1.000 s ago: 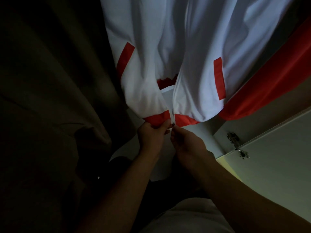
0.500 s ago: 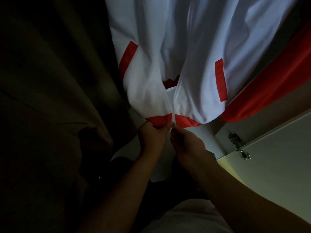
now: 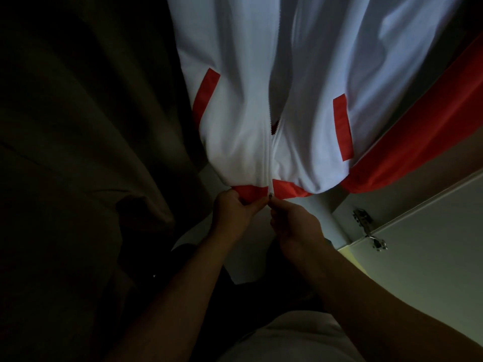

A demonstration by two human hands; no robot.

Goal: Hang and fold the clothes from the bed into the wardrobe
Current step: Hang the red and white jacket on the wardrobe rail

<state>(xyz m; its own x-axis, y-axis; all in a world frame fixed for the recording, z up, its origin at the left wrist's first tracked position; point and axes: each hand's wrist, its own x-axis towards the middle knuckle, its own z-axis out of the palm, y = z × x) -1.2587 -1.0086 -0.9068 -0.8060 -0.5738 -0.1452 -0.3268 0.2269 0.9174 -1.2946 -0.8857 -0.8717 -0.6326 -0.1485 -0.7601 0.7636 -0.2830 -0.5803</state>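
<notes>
Zipping of the white jacket (image 3: 300,87), which hangs inside the wardrobe (image 3: 431,270), appears in hand: left hand (image 3: 232,212) grips the red hem (image 3: 248,192), right hand (image 3: 295,226) pinches the zip slider (image 3: 270,195) at its foot; next move likely calls for a steady upward draw against a taut hem.

Front gap on the white zip-front jacket with red trim (image 3: 235,113) has nearly closed. The wide patch of red lining (image 3: 275,125) is down to a sliver, and the white inner flap below it is now covered. The two front edges now meet in one line down to the red hem band (image 3: 248,192). The left red pocket stripe (image 3: 206,97) sits slightly further right. A small metal zip pull (image 3: 270,195) now shows at the hem — right hand (image 3: 295,226) pinches it, left hand (image 3: 235,212) grips the band beside it, which is now pulled flatter.
</notes>
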